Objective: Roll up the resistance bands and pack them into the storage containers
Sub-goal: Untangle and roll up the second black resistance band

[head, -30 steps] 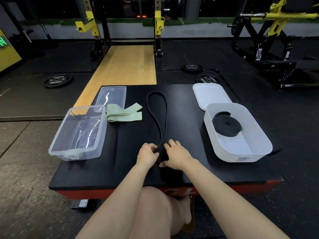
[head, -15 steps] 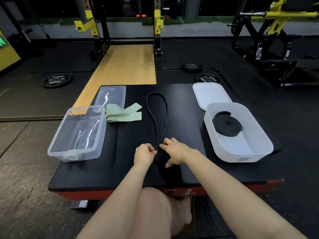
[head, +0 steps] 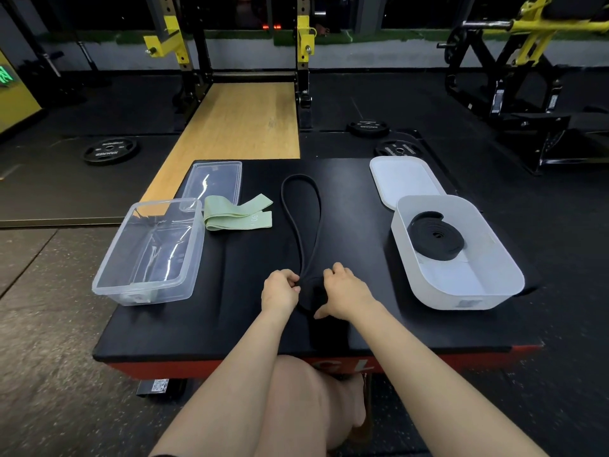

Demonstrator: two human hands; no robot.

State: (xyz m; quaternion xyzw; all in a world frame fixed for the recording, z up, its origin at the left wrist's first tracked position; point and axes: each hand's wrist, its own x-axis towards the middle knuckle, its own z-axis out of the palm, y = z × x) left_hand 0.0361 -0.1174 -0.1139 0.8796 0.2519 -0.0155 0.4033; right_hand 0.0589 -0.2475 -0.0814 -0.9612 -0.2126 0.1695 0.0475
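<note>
Both hands, left hand (head: 279,290) and right hand (head: 342,293), pinch the long black rubber loop band (head: 301,219) at the black padded table (head: 230,324) centre, its loop trailing toward 12 o'clock (keep turns tight, edges aligned).

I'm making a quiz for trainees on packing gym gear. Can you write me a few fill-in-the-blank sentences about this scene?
1. The rolled black band lies inside the ____ container.
2. The green band lies on the mat beside the ____ container, not in it.
3. The left hand and the right hand grip the near end of the long ____ band.

Missing words: white; clear; black
</note>
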